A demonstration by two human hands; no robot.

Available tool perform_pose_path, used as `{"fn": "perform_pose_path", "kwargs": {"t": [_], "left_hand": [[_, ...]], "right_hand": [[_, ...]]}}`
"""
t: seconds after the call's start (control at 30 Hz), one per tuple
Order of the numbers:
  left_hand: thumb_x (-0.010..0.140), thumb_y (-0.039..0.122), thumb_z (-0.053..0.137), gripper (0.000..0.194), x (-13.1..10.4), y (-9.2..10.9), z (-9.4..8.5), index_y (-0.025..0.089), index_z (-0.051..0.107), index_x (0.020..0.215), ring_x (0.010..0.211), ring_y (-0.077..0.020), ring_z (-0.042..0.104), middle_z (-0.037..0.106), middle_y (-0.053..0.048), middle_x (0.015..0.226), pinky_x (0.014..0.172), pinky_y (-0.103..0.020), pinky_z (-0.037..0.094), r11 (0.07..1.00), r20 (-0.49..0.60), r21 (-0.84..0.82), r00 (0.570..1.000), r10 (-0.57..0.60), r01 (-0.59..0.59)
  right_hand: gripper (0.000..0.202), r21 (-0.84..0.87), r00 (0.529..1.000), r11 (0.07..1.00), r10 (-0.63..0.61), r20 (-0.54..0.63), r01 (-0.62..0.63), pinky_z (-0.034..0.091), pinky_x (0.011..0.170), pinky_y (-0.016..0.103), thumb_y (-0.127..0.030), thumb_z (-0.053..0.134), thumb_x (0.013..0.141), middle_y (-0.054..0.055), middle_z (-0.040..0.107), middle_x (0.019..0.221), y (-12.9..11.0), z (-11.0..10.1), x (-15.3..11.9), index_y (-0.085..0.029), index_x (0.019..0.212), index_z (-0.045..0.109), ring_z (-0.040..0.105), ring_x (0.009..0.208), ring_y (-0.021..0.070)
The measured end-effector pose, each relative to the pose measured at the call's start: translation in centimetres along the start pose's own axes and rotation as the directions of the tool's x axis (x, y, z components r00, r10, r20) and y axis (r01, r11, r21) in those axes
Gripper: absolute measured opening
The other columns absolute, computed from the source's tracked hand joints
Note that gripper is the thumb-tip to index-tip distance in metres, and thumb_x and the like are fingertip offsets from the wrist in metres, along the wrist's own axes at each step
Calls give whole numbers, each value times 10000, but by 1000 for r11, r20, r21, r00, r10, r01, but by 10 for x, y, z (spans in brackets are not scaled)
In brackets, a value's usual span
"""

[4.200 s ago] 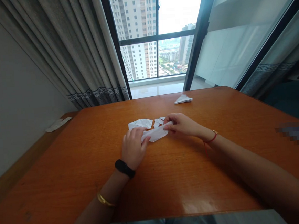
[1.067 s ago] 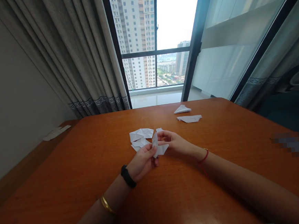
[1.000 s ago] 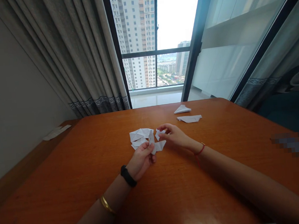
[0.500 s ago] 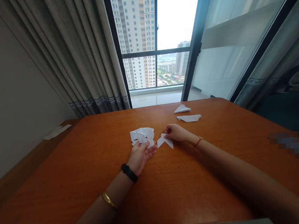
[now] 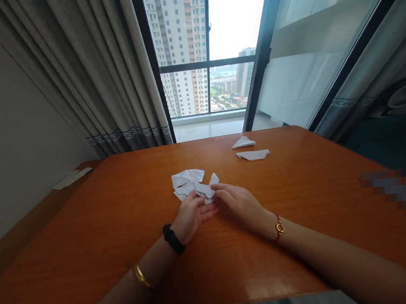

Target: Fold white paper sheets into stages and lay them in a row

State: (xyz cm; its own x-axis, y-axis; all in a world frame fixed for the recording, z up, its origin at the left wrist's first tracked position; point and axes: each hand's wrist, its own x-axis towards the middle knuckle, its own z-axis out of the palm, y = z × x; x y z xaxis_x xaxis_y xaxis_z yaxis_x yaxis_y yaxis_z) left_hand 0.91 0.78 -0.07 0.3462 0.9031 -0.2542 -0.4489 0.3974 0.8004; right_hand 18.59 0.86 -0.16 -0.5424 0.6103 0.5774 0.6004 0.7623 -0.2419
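Near the middle of the wooden table (image 5: 125,233), my left hand (image 5: 193,214) holds a small folded white paper piece (image 5: 203,189) between thumb and fingers. From the right, my right hand (image 5: 235,203) has its fingers closed on a folded paper (image 5: 214,179) that touches or overlaps the piece in my left hand. Which folds belong to which piece I cannot tell. Just behind my left hand lies a loose group of folded white papers (image 5: 187,176).
Toward the far edge lie a folded paper triangle (image 5: 243,142) and a flat folded strip (image 5: 253,155). More paper (image 5: 72,178) rests on a ledge at the left. A blurred patch (image 5: 396,193) covers something at the right edge.
My right hand has moved left and toward me, bringing its paper against the piece in my left hand. The view has shifted slightly.
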Motion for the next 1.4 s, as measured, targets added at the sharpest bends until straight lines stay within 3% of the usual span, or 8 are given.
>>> {"fn": "perform_pose_path", "kwargs": {"t": [0.33,0.47,0.6,0.77,0.87,1.03,1.17,1.4], "left_hand": [[814,218,598,239,1,-8,-2,178,498,1028,811,-160,682,667,-72,1004,707,-270,541,993,0,-19,993,117,-117],[785,223,649,305,4,-8,-2,181,498,1047,788,-163,694,676,-76,1010,677,-246,539,988,-54,79,989,137,-133],[788,219,646,319,5,-10,-2,177,504,1071,767,-185,706,686,-92,1020,726,-294,548,970,-42,217,992,117,-105],[897,215,472,267,-11,-16,2,193,532,1156,915,-211,684,666,-94,1105,825,-325,524,670,246,619,911,331,-410],[892,140,432,348,-24,-13,4,200,552,1213,1071,-219,622,655,-84,1160,945,-319,461,307,530,738,798,287,-601],[869,87,410,424,-29,-7,2,179,533,1265,1126,-216,590,630,-86,1220,988,-302,434,106,658,731,738,153,-674],[885,124,423,365,-22,-10,-2,166,530,1232,1021,-196,647,670,-90,1127,925,-299,489,252,618,699,743,257,-669],[919,233,440,273,-11,-16,-3,144,512,1167,842,-196,708,670,-105,1032,792,-292,555,685,439,572,874,210,-452]], "right_hand": [[203,-33,998,997,-62,24,63,476,902,428,-167,471,903,121,623,1190,-13,3,1,-196,1053,605,580,1070,249],[213,164,987,977,149,-58,-138,461,907,424,-201,534,862,105,585,1212,-12,8,-1,-223,1071,569,554,1081,242],[407,610,798,602,596,87,-516,500,640,316,-335,698,732,82,602,1026,1,8,0,-197,1068,515,595,768,178],[370,827,644,71,666,377,-558,348,463,206,-494,635,758,-3,571,732,32,-2,16,-172,919,547,488,539,87],[323,731,666,273,675,318,-626,333,466,214,-467,633,752,-13,561,678,44,8,39,-157,829,586,458,520,84],[401,260,926,916,224,303,-306,449,726,301,-457,721,691,64,636,927,32,45,77,-182,980,683,576,821,195],[295,-11,913,1000,7,407,-3,425,854,344,-387,654,802,111,633,1035,19,60,83,-184,1013,686,545,1005,251],[255,-34,918,997,75,391,-67,422,877,273,-299,492,924,95,642,1031,30,51,65,-144,1023,669,577,970,183]]}}
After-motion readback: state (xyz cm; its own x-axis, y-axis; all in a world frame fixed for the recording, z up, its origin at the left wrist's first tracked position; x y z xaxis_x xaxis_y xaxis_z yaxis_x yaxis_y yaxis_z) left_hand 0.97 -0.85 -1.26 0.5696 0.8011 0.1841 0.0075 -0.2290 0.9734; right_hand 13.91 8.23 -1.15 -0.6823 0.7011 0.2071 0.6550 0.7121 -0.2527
